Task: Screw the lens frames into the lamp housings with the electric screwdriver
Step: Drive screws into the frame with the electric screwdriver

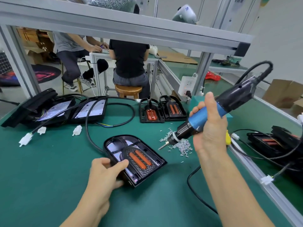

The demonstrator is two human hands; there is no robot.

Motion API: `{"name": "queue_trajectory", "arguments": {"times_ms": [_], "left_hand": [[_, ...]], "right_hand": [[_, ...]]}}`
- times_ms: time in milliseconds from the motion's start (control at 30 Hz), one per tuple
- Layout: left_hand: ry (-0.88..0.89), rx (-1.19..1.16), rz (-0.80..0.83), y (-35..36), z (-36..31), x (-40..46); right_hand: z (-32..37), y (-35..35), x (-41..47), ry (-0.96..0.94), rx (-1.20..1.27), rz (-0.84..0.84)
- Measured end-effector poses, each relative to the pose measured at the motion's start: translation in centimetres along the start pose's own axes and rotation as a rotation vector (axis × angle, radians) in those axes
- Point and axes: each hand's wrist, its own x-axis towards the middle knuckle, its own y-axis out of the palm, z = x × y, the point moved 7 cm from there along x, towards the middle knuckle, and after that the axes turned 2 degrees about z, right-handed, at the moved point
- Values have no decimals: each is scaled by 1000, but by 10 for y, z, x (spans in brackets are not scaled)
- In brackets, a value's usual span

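We see open green mat [49,169] at near left, with room to pass. At centre the lamp [136,158] blocks the way; its cable [91,136] loops off to the far left. Just right of it lies the screw pile [178,143]. Another cable [195,185] crosses the near right. Far left, housings [65,110] and connectors [41,131] crowd the mat; two lamps [162,110] stand far centre.

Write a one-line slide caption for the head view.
Left hand steadies a lamp housing while right hand aims the electric screwdriver at loose screws.
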Motion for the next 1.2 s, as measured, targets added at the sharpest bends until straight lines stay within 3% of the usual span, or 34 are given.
{"name": "queue_trajectory", "arguments": {"times_ms": [67, 133, 200, 300, 400, 700, 900, 1200], "left_hand": [[231, 324, -166, -17, -26, -12], [589, 444, -254, -13, -63, -37], [884, 461, -139, 14, -91, -60], [1146, 471, 69, 64, -114, -89], [1180, 435, 138, 92, -125, -97], [1159, 492, 45, 100, -125, -78], [1239, 607, -19, 100, -131, -85], [1236, 573, 105, 101, -133, -85]], "right_hand": [[-4, -6, -1, 23, 25, -59], [-8, -7, -5, 36, 13, -85], [-13, -4, -9, 56, 12, -108], [-22, 3, -17, 97, -5, -126], [-29, 8, -25, 130, -18, -113], [-31, 14, -31, 88, -60, -121], [-32, 18, -34, 83, -78, -127], [-39, 20, -32, 99, -24, -152]]}}
